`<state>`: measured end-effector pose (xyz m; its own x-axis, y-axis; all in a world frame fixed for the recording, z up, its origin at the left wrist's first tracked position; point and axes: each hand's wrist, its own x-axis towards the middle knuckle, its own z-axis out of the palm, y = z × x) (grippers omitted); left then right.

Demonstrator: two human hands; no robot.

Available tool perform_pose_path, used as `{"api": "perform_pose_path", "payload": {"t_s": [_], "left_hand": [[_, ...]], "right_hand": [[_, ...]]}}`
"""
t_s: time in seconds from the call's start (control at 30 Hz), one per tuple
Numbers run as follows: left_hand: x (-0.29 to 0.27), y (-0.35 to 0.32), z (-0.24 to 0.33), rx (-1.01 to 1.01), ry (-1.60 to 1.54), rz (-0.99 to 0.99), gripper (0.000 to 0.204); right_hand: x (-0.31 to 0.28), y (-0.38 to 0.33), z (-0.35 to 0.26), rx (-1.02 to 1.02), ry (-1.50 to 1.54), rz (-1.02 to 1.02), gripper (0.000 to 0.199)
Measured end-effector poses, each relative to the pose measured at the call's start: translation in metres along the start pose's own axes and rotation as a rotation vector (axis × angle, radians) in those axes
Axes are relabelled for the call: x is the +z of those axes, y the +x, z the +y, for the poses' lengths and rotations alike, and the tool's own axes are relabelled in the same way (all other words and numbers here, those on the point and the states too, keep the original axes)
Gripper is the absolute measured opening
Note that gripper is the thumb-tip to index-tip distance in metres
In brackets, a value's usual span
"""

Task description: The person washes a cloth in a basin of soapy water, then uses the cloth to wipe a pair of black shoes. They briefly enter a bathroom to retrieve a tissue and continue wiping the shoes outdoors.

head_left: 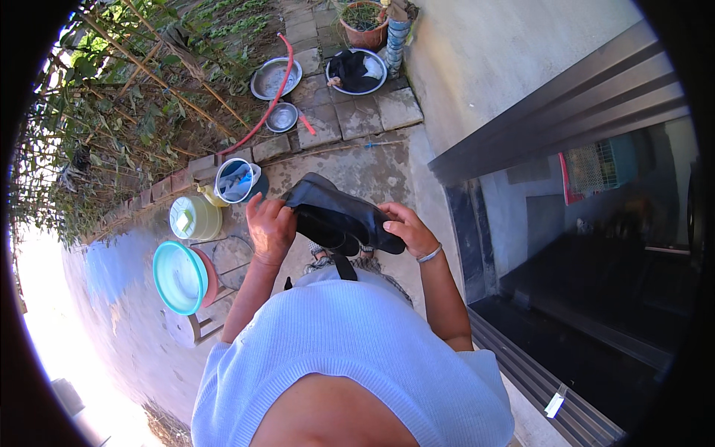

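A glossy black rubber boot (344,210) is held in front of my body, lying slantwise from upper left to lower right. My left hand (272,229) has its fingers closed at the left end of the boot, by the wide shaft. Around the right end, which looks like the foot, my right hand (408,231) is wrapped, thumb on top. A bracelet circles that wrist. Another dark rounded part shows just below the shaft; I cannot tell whether it is a second boot.
To the left stand a blue bucket (258,173) with cloths, a pale green lidded bucket (211,218) and a turquoise basin (160,277). Metal basins (257,88) and a red hose (288,71) lie ahead. A dark doorway (588,253) opens on the right, beside a wall.
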<state>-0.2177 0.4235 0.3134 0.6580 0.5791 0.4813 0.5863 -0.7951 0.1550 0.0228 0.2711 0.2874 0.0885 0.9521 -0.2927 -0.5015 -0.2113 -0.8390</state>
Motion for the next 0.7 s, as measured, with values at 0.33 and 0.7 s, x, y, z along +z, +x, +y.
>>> {"api": "perform_pose_path", "payload": {"t_s": [0.33,0.7], "left_hand": [[-0.005,-0.006,0.0,-0.014,0.0,0.038,0.013],[-0.001,-0.026,-0.002,-0.092,0.004,0.05,0.01]], "right_hand": [[-0.003,0.021,0.003,0.098,-0.189,0.004,0.019],[-0.012,0.021,0.01,0.067,0.021,-0.153,0.043]]}}
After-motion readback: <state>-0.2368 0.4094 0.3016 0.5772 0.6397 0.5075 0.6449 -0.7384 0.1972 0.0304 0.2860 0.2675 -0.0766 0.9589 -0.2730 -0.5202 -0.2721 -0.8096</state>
